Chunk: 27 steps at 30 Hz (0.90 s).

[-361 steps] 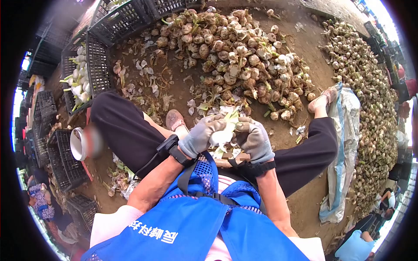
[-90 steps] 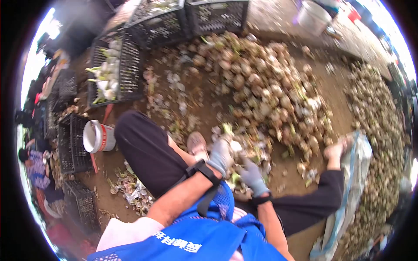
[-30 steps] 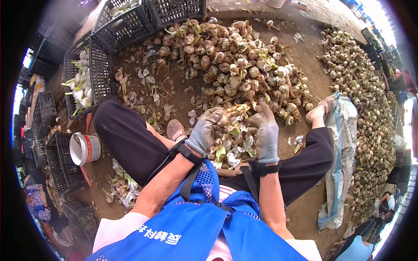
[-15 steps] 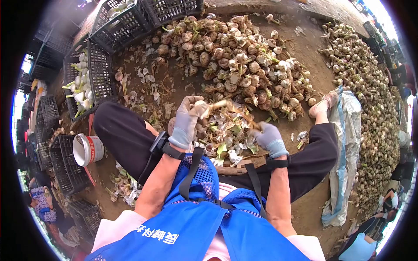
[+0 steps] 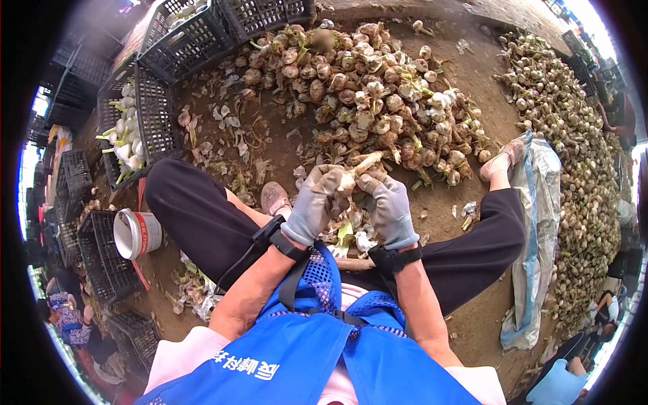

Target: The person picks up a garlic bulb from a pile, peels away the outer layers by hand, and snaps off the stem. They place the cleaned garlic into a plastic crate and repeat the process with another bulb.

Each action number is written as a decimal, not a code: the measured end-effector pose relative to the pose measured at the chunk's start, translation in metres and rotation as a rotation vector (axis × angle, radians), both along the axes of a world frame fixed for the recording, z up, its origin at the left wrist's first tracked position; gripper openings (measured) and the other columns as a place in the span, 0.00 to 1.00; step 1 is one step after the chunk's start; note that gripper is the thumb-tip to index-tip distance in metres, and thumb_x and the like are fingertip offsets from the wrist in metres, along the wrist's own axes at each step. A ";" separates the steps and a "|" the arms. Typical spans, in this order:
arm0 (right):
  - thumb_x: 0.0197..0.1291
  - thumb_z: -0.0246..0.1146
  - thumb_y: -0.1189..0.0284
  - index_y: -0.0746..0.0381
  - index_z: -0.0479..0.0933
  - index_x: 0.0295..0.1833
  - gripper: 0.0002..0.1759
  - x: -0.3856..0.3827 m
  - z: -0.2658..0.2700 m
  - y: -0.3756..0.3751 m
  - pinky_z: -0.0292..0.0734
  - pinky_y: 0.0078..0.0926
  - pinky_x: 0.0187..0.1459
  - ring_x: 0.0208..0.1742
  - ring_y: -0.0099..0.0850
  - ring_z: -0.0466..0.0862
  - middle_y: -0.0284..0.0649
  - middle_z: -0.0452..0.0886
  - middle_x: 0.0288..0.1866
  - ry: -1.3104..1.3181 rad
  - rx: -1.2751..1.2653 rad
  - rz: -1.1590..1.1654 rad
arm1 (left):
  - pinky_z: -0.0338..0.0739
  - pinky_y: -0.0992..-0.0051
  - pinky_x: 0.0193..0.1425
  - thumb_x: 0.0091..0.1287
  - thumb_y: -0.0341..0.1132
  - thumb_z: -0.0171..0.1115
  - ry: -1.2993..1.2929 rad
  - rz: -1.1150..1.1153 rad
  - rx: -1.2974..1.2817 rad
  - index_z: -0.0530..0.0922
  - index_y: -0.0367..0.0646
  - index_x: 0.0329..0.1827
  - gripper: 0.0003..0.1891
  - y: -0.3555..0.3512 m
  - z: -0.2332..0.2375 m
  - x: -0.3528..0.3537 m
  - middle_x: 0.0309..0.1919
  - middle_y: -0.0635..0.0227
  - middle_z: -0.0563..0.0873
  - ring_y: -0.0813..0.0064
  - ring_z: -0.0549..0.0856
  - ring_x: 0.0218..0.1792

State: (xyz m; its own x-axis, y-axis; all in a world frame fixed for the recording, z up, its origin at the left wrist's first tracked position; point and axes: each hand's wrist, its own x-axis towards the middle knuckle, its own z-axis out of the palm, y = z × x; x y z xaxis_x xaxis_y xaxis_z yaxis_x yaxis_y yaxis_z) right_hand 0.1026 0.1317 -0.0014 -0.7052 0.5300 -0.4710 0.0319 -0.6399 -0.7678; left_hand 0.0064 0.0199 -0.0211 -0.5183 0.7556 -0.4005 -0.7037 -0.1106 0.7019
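Note:
Both gloved hands meet over my lap around a garlic bulb point(image 5: 347, 182) whose pale stem points up and to the right. My left hand point(image 5: 316, 202) is closed on the bulb from the left. My right hand point(image 5: 389, 206), fingers curled in, pinches at its right side; the fingertips are partly hidden. Below the hands lies a heap of peeled garlic skins and leaves point(image 5: 346, 233). Just beyond them is a large pile of unpeeled garlic bulbs point(image 5: 364, 88).
A black crate point(image 5: 158, 111) holding cleaned white garlic point(image 5: 126, 138) stands at left, near a white bucket point(image 5: 138, 233). A pale woven sack point(image 5: 532, 263) lies by my right leg. A long garlic heap point(image 5: 574, 169) fills the far right. Other people sit at both lower edges.
My hands were apart, with the left holding a bulb and the right pulling strips of dry skin away. Now both have come together at the bulb, and the right has moved left and up.

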 end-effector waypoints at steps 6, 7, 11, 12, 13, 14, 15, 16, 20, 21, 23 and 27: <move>0.60 0.59 0.70 0.65 0.78 0.42 0.10 0.009 0.001 0.007 0.75 0.18 0.28 0.27 0.22 0.79 0.33 0.80 0.30 0.053 -0.124 0.021 | 0.76 0.83 0.30 0.65 0.43 0.58 -0.118 -0.001 0.028 0.71 0.45 0.47 0.14 0.003 0.000 0.000 0.36 0.72 0.79 0.82 0.79 0.34; 0.61 0.58 0.69 0.64 0.78 0.42 0.10 0.010 0.002 0.008 0.75 0.18 0.27 0.27 0.22 0.79 0.33 0.80 0.30 0.031 -0.119 0.035 | 0.78 0.80 0.37 0.65 0.45 0.57 0.017 -0.052 0.045 0.71 0.44 0.49 0.17 0.003 -0.003 0.000 0.39 0.71 0.79 0.80 0.80 0.39; 0.61 0.58 0.70 0.67 0.78 0.41 0.10 0.001 -0.011 0.008 0.72 0.17 0.30 0.29 0.19 0.77 0.33 0.79 0.32 -0.037 0.354 0.110 | 0.78 0.80 0.34 0.64 0.45 0.58 -0.029 -0.006 0.012 0.72 0.45 0.46 0.15 0.007 0.000 0.001 0.37 0.71 0.80 0.79 0.80 0.34; 0.61 0.58 0.70 0.67 0.78 0.41 0.10 0.001 -0.015 0.008 0.72 0.17 0.30 0.29 0.19 0.77 0.33 0.79 0.32 -0.034 0.352 0.113 | 0.78 0.80 0.34 0.64 0.45 0.58 -0.026 -0.002 0.009 0.72 0.45 0.46 0.15 0.006 0.001 0.003 0.37 0.71 0.80 0.79 0.80 0.34; 0.61 0.58 0.71 0.68 0.78 0.40 0.10 0.003 -0.016 0.009 0.72 0.17 0.31 0.30 0.18 0.77 0.34 0.79 0.33 -0.011 0.320 0.127 | 0.74 0.83 0.28 0.64 0.46 0.58 -0.196 0.010 -0.033 0.72 0.47 0.45 0.15 0.003 0.005 0.004 0.32 0.72 0.79 0.80 0.79 0.29; 0.60 0.58 0.72 0.69 0.78 0.40 0.10 0.004 -0.014 0.009 0.73 0.17 0.32 0.31 0.18 0.77 0.34 0.80 0.33 0.010 0.289 0.141 | 0.71 0.85 0.22 0.64 0.47 0.58 -0.367 0.021 -0.074 0.72 0.48 0.44 0.14 0.002 0.009 0.005 0.27 0.73 0.78 0.81 0.77 0.25; 0.62 0.56 0.73 0.69 0.76 0.42 0.10 0.006 -0.006 0.008 0.75 0.20 0.35 0.34 0.21 0.78 0.36 0.80 0.35 0.034 0.146 0.142 | 0.70 0.84 0.22 0.63 0.51 0.58 -0.424 -0.121 0.012 0.72 0.49 0.43 0.16 -0.006 -0.007 -0.001 0.27 0.71 0.79 0.78 0.77 0.24; 0.62 0.56 0.73 0.69 0.76 0.42 0.10 0.008 -0.004 0.009 0.75 0.20 0.35 0.34 0.21 0.78 0.36 0.80 0.35 0.032 0.147 0.143 | 0.70 0.84 0.22 0.63 0.51 0.58 -0.426 -0.120 0.014 0.72 0.49 0.43 0.16 -0.006 -0.013 -0.003 0.27 0.71 0.79 0.78 0.77 0.24; 0.64 0.53 0.72 0.69 0.72 0.50 0.13 0.015 -0.012 0.017 0.78 0.24 0.35 0.34 0.27 0.80 0.38 0.80 0.38 0.194 -0.128 0.178 | 0.68 0.84 0.17 0.63 0.50 0.58 -0.530 -0.147 0.036 0.72 0.48 0.43 0.17 -0.002 -0.014 -0.004 0.27 0.71 0.80 0.77 0.79 0.21; 0.64 0.53 0.72 0.69 0.72 0.50 0.13 0.016 -0.013 0.018 0.77 0.24 0.37 0.35 0.27 0.80 0.38 0.79 0.38 0.187 -0.122 0.153 | 0.68 0.84 0.16 0.63 0.49 0.59 -0.501 -0.129 0.024 0.72 0.47 0.44 0.17 0.000 -0.009 -0.003 0.26 0.71 0.80 0.77 0.79 0.20; 0.63 0.54 0.73 0.69 0.69 0.54 0.16 0.021 -0.006 0.021 0.76 0.23 0.37 0.39 0.27 0.79 0.40 0.79 0.42 0.092 -0.073 0.122 | 0.68 0.85 0.16 0.63 0.48 0.59 -0.298 -0.066 -0.015 0.72 0.45 0.44 0.16 0.007 0.007 0.001 0.26 0.71 0.80 0.78 0.79 0.19; 0.57 0.56 0.76 0.71 0.64 0.60 0.25 0.032 -0.002 0.031 0.77 0.19 0.39 0.43 0.29 0.81 0.45 0.78 0.47 -0.296 0.266 -0.119 | 0.71 0.87 0.19 0.62 0.40 0.62 0.192 -0.018 -0.130 0.71 0.42 0.47 0.16 0.007 0.021 -0.002 0.30 0.72 0.80 0.85 0.78 0.20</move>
State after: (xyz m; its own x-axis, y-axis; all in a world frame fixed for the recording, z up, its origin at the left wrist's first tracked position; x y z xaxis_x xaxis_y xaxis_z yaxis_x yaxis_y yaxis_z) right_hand 0.1343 0.1631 -0.0038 -0.4865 0.7299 -0.4801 0.2139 -0.4333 -0.8755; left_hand 0.0046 0.0268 0.0003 -0.5815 0.7140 -0.3899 -0.5565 0.0005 0.8309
